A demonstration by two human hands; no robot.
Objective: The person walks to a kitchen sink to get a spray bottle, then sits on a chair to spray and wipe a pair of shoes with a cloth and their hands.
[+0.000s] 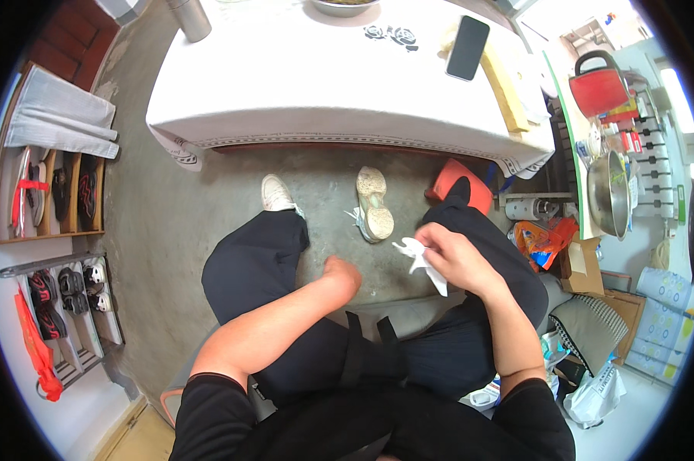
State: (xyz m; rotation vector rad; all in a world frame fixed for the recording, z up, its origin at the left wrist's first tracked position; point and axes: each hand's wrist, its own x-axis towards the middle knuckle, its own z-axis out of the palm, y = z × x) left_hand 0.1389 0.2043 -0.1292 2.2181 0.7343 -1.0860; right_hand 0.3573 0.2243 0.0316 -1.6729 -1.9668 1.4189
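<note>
My right hand (455,257) pinches a crumpled white tissue (419,256) above the concrete floor, near my right knee. My left hand (342,275) hangs between my knees with its fingers curled away from view, so whether it holds anything is hidden. Ahead of both hands a pale sneaker (373,204) lies tipped over, its worn sole turned up and its laces loose at the left. A matching light shoe (277,193) is on my left foot. On my right foot is a dark sock (460,188), set against a red plastic object (479,187).
A table with a white cloth (301,75) stands ahead, bearing a phone (468,48), a metal flask (190,21) and a bowl (347,7). Shoe racks (73,314) line the left wall. At right, a counter carries a steel bowl (607,195); bags and a cardboard box (581,266) sit below.
</note>
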